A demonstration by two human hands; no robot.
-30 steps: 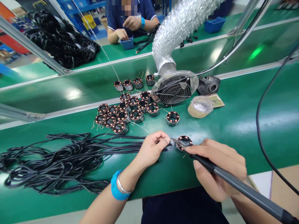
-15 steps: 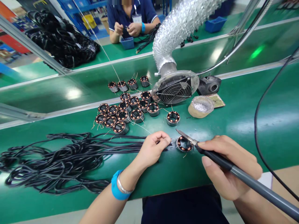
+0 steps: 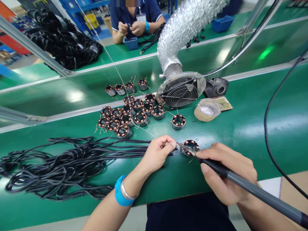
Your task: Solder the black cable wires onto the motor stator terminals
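Note:
My right hand (image 3: 227,175) is closed around a soldering iron (image 3: 223,170). Its tip reaches over a stator (image 3: 190,148) with copper windings to the fingertips of my left hand (image 3: 160,150). Those fingers are pinched on a thin solder wire (image 3: 145,131), which comes down from above. Beneath and beside that hand lie the ends of several black cables (image 3: 130,150); whether the fingers also grip one of them is hidden. Another stator (image 3: 178,122) stands just behind, under the fume extractor.
Several stators (image 3: 127,109) stand grouped at the back. A fume extractor (image 3: 181,91) with a foil duct hangs above a tub of silvery material (image 3: 207,110) and an iron holder (image 3: 216,87). Coiled cables (image 3: 55,166) cover the left. A co-worker (image 3: 137,22) works opposite, beyond the partition.
My right hand has brought the soldering iron left and slightly down, so its tip is now at my left fingertips. My left hand has stayed in place.

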